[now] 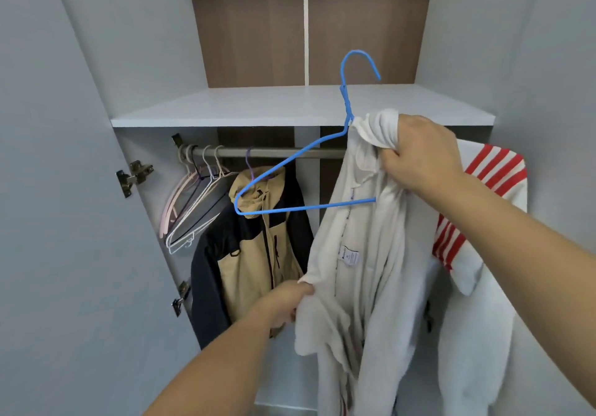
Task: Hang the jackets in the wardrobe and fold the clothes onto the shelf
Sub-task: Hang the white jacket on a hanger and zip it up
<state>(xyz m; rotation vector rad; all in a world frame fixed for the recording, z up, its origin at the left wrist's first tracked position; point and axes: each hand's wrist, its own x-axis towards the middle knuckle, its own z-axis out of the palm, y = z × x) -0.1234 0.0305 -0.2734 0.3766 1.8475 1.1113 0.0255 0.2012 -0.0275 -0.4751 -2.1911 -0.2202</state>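
Head view looks into an open wardrobe [96,189] with pale grey walls, a brown back panel and a bare white shelf [290,106] above a metal rail [283,152]. On the rail hang several pink and white hangers [193,202] and a tan and navy jacket [254,248]. Both arms reach forward from below. The right hand [422,157], raised just under the shelf edge, is clenched on the bunched collar of a white fleece jacket [364,270], which sits half on a blue hanger [309,170] held off the rail. The left hand [287,299], lower down, pinches the jacket's left front edge. A red-striped sleeve [477,209] hangs behind the right forearm.
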